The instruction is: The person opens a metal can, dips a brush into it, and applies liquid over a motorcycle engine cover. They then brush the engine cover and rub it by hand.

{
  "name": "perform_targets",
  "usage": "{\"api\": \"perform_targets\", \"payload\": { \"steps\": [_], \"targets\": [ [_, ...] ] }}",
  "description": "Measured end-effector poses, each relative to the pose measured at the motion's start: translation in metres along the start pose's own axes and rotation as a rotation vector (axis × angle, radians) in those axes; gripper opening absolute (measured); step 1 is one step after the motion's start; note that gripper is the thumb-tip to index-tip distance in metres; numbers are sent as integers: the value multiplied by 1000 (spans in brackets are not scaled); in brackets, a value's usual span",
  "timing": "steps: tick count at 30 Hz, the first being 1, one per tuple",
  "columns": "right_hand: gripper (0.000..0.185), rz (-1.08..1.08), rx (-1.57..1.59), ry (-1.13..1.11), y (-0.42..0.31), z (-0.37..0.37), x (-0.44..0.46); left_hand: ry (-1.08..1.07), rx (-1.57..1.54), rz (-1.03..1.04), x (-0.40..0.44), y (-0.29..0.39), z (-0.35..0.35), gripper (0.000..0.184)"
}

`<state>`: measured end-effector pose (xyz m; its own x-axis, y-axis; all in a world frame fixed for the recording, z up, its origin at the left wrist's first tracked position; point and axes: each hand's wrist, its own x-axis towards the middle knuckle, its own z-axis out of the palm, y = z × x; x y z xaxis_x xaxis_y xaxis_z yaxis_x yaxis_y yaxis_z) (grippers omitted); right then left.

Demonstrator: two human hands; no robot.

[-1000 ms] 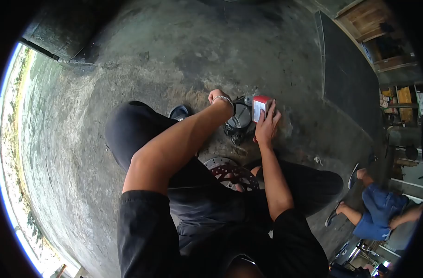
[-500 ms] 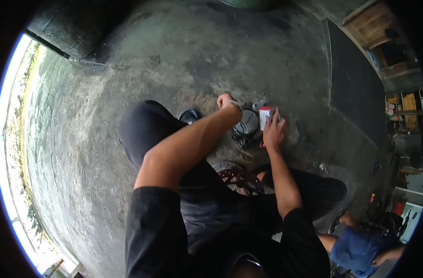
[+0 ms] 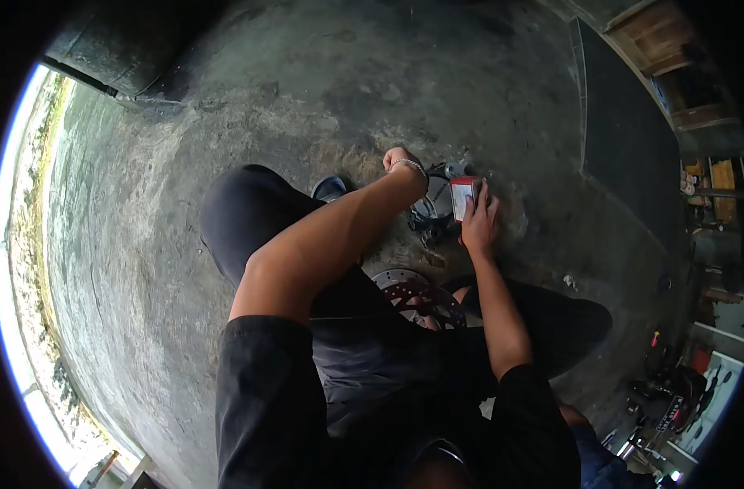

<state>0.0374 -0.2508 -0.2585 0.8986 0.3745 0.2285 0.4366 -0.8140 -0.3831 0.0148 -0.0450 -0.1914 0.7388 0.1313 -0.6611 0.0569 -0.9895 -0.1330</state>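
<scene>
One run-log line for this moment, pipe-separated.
left hand: curled near round dark part, grip unclear | right hand: holding red-and-white box beside that part | rest: perforated disc between bent legs

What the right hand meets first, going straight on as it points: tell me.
The right hand, holding the red box, seems to have a free way over the floor as far as shown; its height is unclear.

Worn grey concrete floor (image 3: 168, 244) fills most of the frame, stained and patchy. Bright daylight (image 3: 21, 326) runs down the left edge. A dark panel (image 3: 629, 138) lies at upper right, near wooden shelving (image 3: 657, 41); cluttered shelves (image 3: 718, 191) line the right edge.
</scene>
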Motion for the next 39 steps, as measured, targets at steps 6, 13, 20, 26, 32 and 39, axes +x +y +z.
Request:
{"api": "perform_targets", "payload": {
  "steps": [6, 13, 20, 26, 32, 39],
  "targets": [
    [55, 869, 1240, -122, 54, -6, 36, -17, 38, 19, -11, -13, -18, 14],
    [52, 1150, 1623, -510, 38, -8, 15, -11, 46, -21, -3, -20, -13, 17],
    [45, 1127, 1656, -624, 45, 38, -6, -14, 115, 56, -13, -32, -17, 20],
    [42, 1089, 1770, -535, 43, 30, 5, -28, 81, -31, -19, -37, -16, 24],
    [41, 1053, 1784, -447, 52, 22, 19, 178, -105, 30, -22, -35, -25, 25],
    [40, 1019, 1791, -302, 47, 16, 30, 525, -212, 32, -31, -15, -26, 24]
  ]
}}
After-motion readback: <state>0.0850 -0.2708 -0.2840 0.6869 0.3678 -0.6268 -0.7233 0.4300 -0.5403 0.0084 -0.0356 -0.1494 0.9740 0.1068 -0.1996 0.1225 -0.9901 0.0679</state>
